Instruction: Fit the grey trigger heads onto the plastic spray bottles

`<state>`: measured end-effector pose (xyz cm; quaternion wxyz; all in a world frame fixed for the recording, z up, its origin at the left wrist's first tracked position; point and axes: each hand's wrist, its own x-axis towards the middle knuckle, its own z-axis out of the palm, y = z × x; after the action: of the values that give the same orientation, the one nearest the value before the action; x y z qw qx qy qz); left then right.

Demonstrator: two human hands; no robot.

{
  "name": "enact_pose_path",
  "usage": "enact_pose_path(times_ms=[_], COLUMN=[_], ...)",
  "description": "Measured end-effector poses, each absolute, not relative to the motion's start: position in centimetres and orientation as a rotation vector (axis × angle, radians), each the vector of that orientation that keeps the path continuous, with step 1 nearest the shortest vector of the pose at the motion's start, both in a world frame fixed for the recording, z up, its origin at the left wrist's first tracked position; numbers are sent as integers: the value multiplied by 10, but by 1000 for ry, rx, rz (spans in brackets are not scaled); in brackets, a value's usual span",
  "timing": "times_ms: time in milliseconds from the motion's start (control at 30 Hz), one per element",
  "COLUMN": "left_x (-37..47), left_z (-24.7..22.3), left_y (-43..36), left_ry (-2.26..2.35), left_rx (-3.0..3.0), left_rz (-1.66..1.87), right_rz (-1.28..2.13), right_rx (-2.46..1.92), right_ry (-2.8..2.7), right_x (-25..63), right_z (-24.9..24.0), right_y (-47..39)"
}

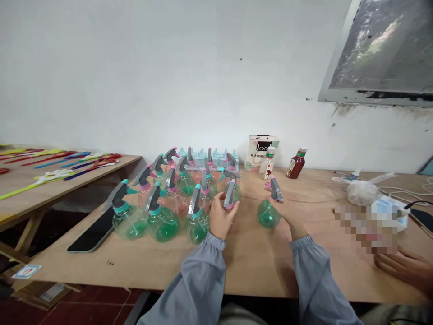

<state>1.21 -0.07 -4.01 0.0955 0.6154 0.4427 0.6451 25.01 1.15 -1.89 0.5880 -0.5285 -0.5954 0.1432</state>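
Observation:
My left hand (222,220) is closed around the neck of a spray bottle (230,193) with a grey head and pink collar. Its body is mostly hidden behind the hand. Apart from the group, on the right, a green-bottomed spray bottle (267,217) with a grey and pink head stands on the table. The fingers of my right hand (287,211) wrap round its neck. To the left of my left hand, several clear spray bottles (163,225) in green and pink stand close together in rows.
A black phone (90,237) lies at the left. Behind stand a paper bag (252,155), a white-capped clear bottle (268,164) and a dark red bottle (296,164). Another person's hand (402,266) rests at the right, near a plastic bag (363,193). Colourful hand-shaped sticks (56,175) cover the left table.

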Motion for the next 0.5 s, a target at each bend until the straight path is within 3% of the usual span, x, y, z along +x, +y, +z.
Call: enact_pose_path(times_ms=[300, 500], left_x=[10, 11], left_z=[-42, -44], left_y=[11, 8], left_ry=[1328, 1293], left_rx=[1811, 1845], left_rz=[2057, 2005], right_rz=[448, 321], right_rx=[-1159, -1073], right_ry=[-1416, -1400], right_x=[201, 196], right_z=[-13, -8], right_y=[-10, -14])
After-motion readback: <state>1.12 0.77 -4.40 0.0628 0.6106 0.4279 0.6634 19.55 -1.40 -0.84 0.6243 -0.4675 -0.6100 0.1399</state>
